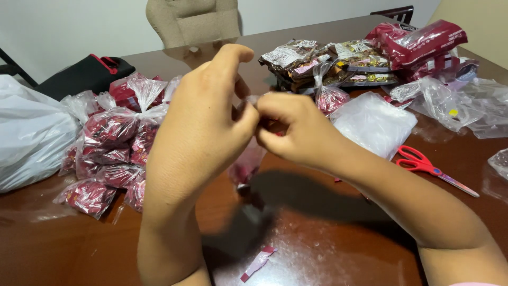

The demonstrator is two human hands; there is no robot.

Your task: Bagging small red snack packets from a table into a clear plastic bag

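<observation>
My left hand (pixel 203 124) and my right hand (pixel 296 130) meet above the middle of the brown table (pixel 338 243). Both pinch the top of a small clear plastic bag (pixel 246 164) filled with red-wrapped candies, which hangs below the fingers and is partly hidden and blurred. The fingertips of the two hands touch at the bag's neck.
A pile of tied clear bags of red candies (pixel 114 143) lies at the left, next to a white plastic bag (pixel 29 132). Large candy packages (pixel 365 58) sit at the back right. A stack of empty clear bags (pixel 373 122) and red scissors (pixel 426 164) lie at the right. A red wrapper scrap (pixel 258 262) lies near the front.
</observation>
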